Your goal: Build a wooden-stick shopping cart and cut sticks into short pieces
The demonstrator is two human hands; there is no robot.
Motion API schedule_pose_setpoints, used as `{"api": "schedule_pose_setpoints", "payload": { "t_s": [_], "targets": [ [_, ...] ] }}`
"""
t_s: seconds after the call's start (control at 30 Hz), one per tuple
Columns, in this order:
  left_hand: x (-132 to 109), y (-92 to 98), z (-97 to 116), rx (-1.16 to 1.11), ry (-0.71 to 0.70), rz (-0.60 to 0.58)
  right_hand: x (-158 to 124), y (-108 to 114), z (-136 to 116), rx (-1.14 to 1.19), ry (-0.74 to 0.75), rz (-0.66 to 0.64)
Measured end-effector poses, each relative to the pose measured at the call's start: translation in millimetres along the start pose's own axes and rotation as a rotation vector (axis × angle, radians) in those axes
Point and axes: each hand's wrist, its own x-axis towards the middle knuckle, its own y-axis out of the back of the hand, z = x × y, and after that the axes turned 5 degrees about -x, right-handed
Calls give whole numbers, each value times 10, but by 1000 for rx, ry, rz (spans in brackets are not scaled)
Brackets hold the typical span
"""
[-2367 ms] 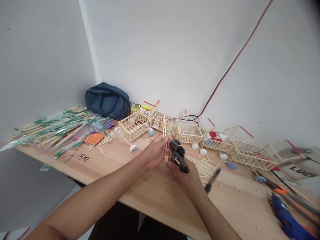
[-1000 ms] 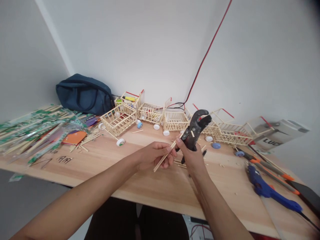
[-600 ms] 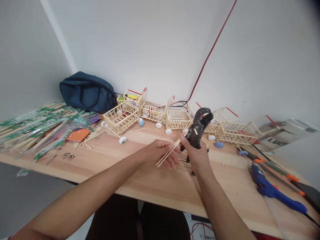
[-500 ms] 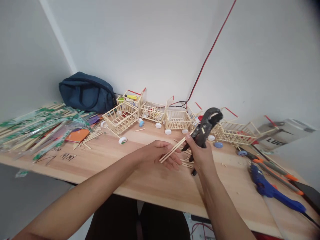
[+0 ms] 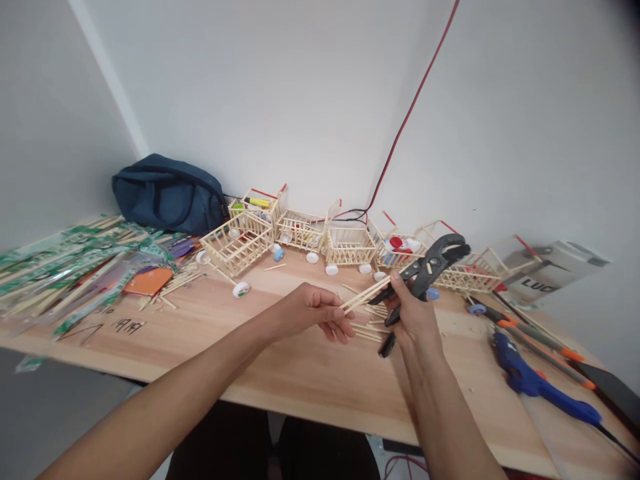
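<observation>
My left hand (image 5: 323,313) pinches the near ends of two thin wooden sticks (image 5: 366,295) between thumb and fingers. The other ends reach my right hand (image 5: 416,312), whose thumb presses on them. That same hand is wrapped round a black pliers-like tool (image 5: 431,265) with curved jaws pointing up and right and handles hanging below the palm. Behind and beneath the hands, several loose sticks (image 5: 367,331) lie on the wooden table (image 5: 300,373), partly hidden by the fingers and the tool.
Several miniature stick-built carts (image 5: 237,245) with bottle-cap wheels stand along the wall. Bagged sticks (image 5: 75,267) and a blue pouch (image 5: 170,193) are at the left. A blue glue gun (image 5: 540,387), orange-handled pliers (image 5: 545,353) and a clear packet (image 5: 555,270) lie at the right.
My left fingers, apart half a second ago, have closed on the sticks' near ends. My right hand with the tool has shifted slightly right and down, and the tool has tilted further right.
</observation>
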Motion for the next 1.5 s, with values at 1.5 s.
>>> {"api": "schedule_pose_setpoints", "payload": {
  "t_s": [1.5],
  "targets": [
    [6,-12,26,43,-48,-14,-37,6,7,-143,62,-70]
  ]
}}
